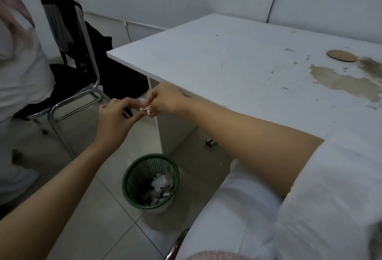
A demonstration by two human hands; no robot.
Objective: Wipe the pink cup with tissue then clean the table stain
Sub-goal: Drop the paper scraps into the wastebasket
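Both my hands are held out past the left front corner of the white table (pixel 217 57), above the floor. My right hand (pixel 165 99) pinches a small crumpled, stained piece of tissue (pixel 144 108). The fingertips of my left hand (pixel 115 115) touch the same scrap from the left. A brownish stain (pixel 347 79) spreads over the right part of the table top. No pink cup is in view.
A green mesh wastebasket (pixel 150 181) with crumpled tissues stands on the tiled floor below my hands. A round cork coaster (pixel 341 55) lies beside the stain. A metal chair (pixel 68 57) with a black bag and a seated person in white are at the left.
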